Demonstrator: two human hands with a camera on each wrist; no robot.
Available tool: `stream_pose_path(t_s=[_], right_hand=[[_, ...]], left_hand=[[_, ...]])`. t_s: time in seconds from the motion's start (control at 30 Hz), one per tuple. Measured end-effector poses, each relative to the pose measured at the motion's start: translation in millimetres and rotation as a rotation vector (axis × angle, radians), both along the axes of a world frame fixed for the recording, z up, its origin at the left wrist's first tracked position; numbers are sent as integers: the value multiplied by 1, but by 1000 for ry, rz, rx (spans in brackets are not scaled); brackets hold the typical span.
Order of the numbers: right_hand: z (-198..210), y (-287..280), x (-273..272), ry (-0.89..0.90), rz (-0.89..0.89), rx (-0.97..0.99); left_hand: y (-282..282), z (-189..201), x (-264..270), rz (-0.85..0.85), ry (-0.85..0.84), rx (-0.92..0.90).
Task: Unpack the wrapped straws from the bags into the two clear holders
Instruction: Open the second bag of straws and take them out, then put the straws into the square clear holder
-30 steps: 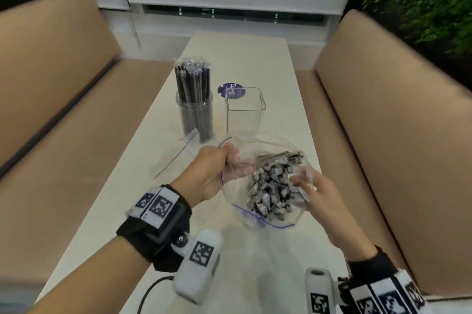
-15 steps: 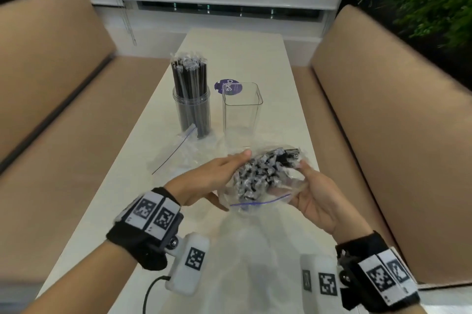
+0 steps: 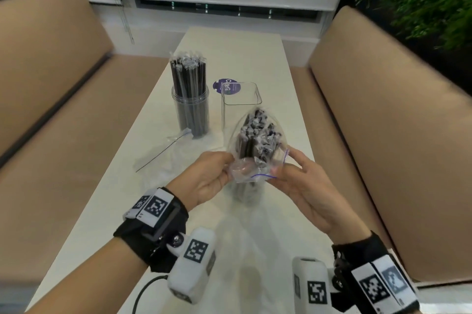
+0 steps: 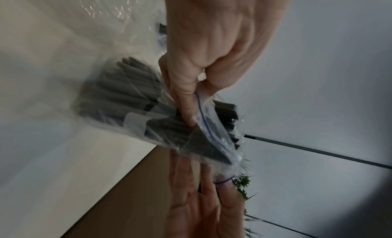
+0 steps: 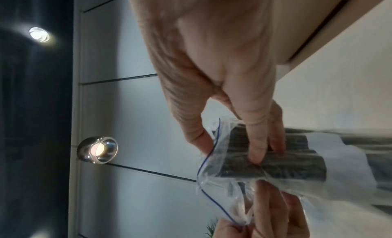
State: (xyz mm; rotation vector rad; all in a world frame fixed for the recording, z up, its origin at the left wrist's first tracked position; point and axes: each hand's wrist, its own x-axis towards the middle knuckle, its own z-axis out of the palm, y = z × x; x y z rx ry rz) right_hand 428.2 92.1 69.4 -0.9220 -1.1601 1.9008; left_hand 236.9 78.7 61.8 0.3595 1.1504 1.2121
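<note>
A clear zip bag [image 3: 251, 175] of black wrapped straws [image 3: 255, 134] stands upright between my hands above the white table [image 3: 255, 58]. My left hand [image 3: 217, 173] pinches the bag's mouth on its left side. My right hand [image 3: 286, 173] pinches the right side at the blue zip line, fingers against the straws [image 5: 275, 159]. The left wrist view shows my left hand's fingers [image 4: 182, 97] curled on the bag [image 4: 191, 136]. A round clear holder [image 3: 190, 111] full of black straws stands behind. Beside it is an empty square clear holder [image 3: 241, 102].
An empty flattened zip bag [image 3: 166, 152] lies left of my hands, in front of the round holder. A purple round sticker [image 3: 226, 86] sits behind the square holder. Tan bench seats [image 3: 383, 134] flank the table; plants are at the back corners.
The bag was lying open toward me with the straw ends showing. Both hands have lifted and turned it upright, with the straw ends now pointing up and away, and moved to the bag's mouth.
</note>
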Motion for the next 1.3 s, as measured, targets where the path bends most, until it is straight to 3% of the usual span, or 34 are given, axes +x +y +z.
stream_pose_path(t_s=[0.07,0.13,0.33,0.4,0.5,0.6,0.7,0.93,1.03,1.1,1.2,1.3], right_hand=[[-2,3,0,-57,-23,46],[-9,7,-2,-179,-86,127],[-60,28,-3,-579,-218,274],[-72,30,-1,-610,-219,266],[-77,30,-1,-604,-200,337],[-61,30,-16,-414,-130,419],[-53,43,-30,-326,-152,464],[-83,71,-27,-532,-79,401],[-80,80,-24,-720,-70,527],[-63,80,-19,-772,-172,643],[-30,64,-11,-561,-264,822],[-15,56,-23,-280,-77,641]], left_hand=[[-1,-3,-1,-25,9,-25],[-5,-4,-4,-154,132,-51],[-6,-27,-13,-488,998,-97],[-5,-30,-16,-485,1090,-72],[-2,-26,-23,-458,1031,214],[9,-26,-24,-532,794,446],[19,-32,-24,-456,652,411],[28,-66,-16,-443,784,325],[32,-72,-11,-270,821,300],[33,-73,-9,-116,827,268],[34,-75,-10,63,804,243],[35,-78,-14,134,769,242]])
